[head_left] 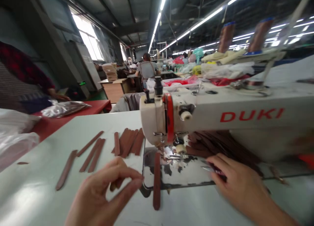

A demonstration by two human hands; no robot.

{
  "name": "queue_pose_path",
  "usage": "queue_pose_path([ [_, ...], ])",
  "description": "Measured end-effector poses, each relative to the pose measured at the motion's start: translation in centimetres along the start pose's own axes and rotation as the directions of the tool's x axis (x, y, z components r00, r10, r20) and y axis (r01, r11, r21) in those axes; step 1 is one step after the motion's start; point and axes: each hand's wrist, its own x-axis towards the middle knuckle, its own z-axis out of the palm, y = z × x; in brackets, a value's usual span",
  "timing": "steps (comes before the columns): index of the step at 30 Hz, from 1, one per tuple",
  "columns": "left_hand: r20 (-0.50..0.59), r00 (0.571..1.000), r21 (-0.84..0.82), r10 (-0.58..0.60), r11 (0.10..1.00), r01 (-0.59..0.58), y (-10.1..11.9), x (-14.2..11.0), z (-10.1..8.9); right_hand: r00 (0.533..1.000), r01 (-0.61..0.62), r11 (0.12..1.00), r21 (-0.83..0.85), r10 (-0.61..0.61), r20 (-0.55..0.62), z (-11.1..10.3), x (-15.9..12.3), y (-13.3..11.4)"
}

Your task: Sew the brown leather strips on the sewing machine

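Note:
A white sewing machine [220,116] marked DUKI stands on the pale table [49,141]. One brown leather strap [157,180] lies lengthwise on the metal needle plate [181,173] under the presser foot. My left hand [103,193] hovers just left of that strap, fingers curled with thumb and forefinger near each other, empty as far as I can see. My right hand [240,183] rests on the plate's right side, fingers closed on a small metal tool [211,169], blurred. Several loose brown straps [95,154] lie to the left. A brown pile [220,144] sits behind the needle.
A red table [71,116] with a shiny plastic bag [63,108] stands at the left, where a person in a dark patterned sleeve [22,79] sits. Clear plastic bags [14,137] lie at the far left. Another person [147,69] works farther back. Thread cones [227,36] stand above the machine.

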Motion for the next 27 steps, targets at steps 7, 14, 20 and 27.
queue_pose_path([
  [7,-0.032,0.994,0.074,0.103,0.992,-0.100,-3.7,5.3,6.2,0.996,-0.069,0.997,0.034,0.066,0.060,-1.2,1.1,-0.9],
  [14,-0.217,0.940,0.177,0.262,0.958,-0.226,-3.3,5.3,7.4,0.992,-0.071,0.995,0.073,0.063,0.106,-1.3,1.2,-0.7],
  [20,-0.222,0.903,0.205,0.367,0.923,-0.325,-3.2,4.9,7.3,0.994,-0.074,0.994,0.084,0.067,0.084,-1.0,1.2,-0.6],
  [27,-0.218,0.884,0.238,0.414,0.901,-0.363,-3.4,5.2,7.7,0.993,-0.074,0.994,0.082,0.065,0.100,-0.8,1.3,-0.6],
])
